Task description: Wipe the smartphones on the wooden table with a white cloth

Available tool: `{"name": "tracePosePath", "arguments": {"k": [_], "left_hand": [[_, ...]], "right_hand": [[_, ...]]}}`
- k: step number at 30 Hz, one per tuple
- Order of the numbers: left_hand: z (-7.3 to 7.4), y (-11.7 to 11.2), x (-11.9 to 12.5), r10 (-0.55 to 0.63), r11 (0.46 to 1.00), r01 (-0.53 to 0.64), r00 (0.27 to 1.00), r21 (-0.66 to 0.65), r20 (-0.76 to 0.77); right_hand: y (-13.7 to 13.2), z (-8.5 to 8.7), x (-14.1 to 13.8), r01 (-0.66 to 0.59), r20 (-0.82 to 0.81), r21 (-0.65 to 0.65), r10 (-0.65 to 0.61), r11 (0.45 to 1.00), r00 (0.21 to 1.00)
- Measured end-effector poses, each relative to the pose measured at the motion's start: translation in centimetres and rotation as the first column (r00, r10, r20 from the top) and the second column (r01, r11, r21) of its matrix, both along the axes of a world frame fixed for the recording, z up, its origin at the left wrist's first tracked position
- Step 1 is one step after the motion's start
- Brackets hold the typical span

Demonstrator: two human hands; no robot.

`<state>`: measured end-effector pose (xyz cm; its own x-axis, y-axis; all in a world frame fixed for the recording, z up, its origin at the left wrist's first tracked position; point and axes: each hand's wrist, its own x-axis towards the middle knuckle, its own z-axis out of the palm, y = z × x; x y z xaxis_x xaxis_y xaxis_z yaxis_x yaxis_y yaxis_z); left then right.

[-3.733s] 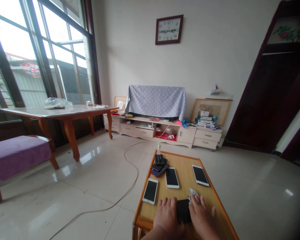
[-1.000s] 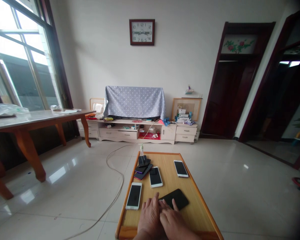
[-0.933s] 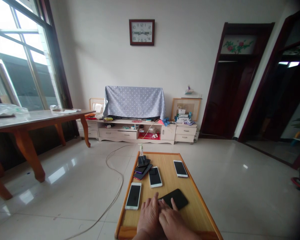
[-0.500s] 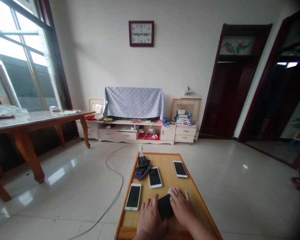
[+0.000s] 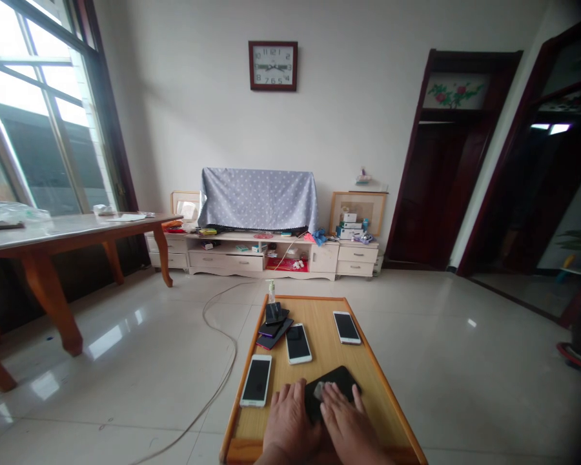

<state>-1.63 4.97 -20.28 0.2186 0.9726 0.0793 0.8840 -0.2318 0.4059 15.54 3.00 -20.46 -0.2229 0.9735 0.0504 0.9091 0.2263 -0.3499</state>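
Observation:
A black phone [image 5: 337, 380] lies slanted on the low wooden table [image 5: 374, 395] near its front edge. My left hand [image 5: 288, 423] lies flat with its fingers stretched out against the phone's left end. My right hand [image 5: 347, 424] rests on the phone's near part, its fingers pressing a small pale wipe [image 5: 318, 389] onto the screen. Three white phones lie face up beyond the hands: one at the left [image 5: 256, 381], one in the middle [image 5: 298, 343], one at the right [image 5: 346, 327].
A stack of dark phones [image 5: 273, 324] and a small bottle [image 5: 272, 292] sit at the table's far left corner. A cable [image 5: 219, 361] winds over the tiled floor at the left. A large wooden table [image 5: 53, 236] stands at the left, a TV cabinet [image 5: 261, 253] against the wall.
The black phone has turned on the table between the hands. My right hand slid with the wipe from the phone's right side back onto its near part. The left hand stayed at its left end.

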Motion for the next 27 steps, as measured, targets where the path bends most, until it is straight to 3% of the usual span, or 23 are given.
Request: {"name": "tracePosePath", "arguments": {"k": [3, 5, 10, 12, 15, 19, 23, 27], "left_hand": [[0.4, -0.2, 0.2, -0.001, 1.0, 0.001, 1.0, 0.013, 0.006], [0.4, -0.1, 0.2, -0.005, 1.0, 0.005, 1.0, 0.013, 0.009], [-0.1, 0.2, -0.2, -0.018, 1.0, 0.018, 1.0, -0.01, 0.005], [-0.2, 0.2, -0.2, -0.019, 1.0, 0.019, 1.0, -0.016, -0.003], [0.1, 0.1, -0.2, -0.01, 1.0, 0.01, 1.0, 0.001, 0.005], [0.6, -0.1, 0.0, -0.015, 1.0, 0.014, 1.0, 0.017, 0.006], [0.9, -0.1, -0.1, -0.019, 1.0, 0.018, 0.999, 0.017, 0.025], [1.1, -0.1, -0.1, -0.023, 1.0, 0.022, 0.999, 0.007, 0.038]], "right_hand": [[1.0, -0.8, 2.2, 0.191, 0.044, 0.069, -0.194, 0.979, 0.98], [1.1, -1.2, 2.2, 0.228, 0.052, 0.08, -0.233, 0.97, 0.971], [-0.8, -1.5, -1.0, -0.024, -0.016, 0.048, 0.024, 0.999, 1.0], [-1.4, -1.7, -1.6, -0.073, -0.031, 0.047, 0.074, 0.996, 0.997], [-1.4, -2.3, -0.5, 0.053, 0.004, 0.039, -0.053, 0.998, 0.999], [0.0, -3.5, 2.2, 0.269, 0.065, 0.068, -0.274, 0.961, 0.96], [2.4, -3.5, 3.4, 0.282, 0.1, 0.137, -0.297, 0.95, 0.95], [4.5, -2.0, 1.9, 0.302, 0.12, 0.139, -0.318, 0.943, 0.94]]}}
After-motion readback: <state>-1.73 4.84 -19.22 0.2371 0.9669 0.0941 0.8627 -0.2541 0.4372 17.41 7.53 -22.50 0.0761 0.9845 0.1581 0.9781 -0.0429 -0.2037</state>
